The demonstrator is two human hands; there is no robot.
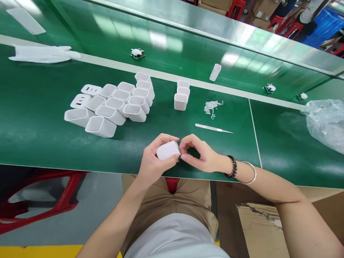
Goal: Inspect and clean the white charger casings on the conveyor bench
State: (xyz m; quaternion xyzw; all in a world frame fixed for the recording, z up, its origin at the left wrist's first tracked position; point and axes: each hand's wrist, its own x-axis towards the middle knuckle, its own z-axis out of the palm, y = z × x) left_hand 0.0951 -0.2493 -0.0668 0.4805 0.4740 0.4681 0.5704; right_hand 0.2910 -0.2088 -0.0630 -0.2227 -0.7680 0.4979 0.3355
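Note:
My left hand (150,163) is wrapped round a white plastic charger housing (167,151) near the front edge of the bench. The housing lies tilted, its right end towards my right hand (202,154). At that end the right thumb and forefinger come together, close to the housing. A tiny dark spot shows by the thumb tip; what the pinch holds, if anything, I cannot make out. Beyond the right hand lie metal tweezers (212,128) and a small heap of clear pieces (211,106). Three open white housings (181,101) stand in a row behind my hands.
Many open white housings (100,127) stand grouped at left, with two slotted charger faces (80,101) beside them. Farther back are a white glove (43,54), a lone housing (215,72) and small circuit boards (137,53). A clear plastic bag (326,120) lies at right.

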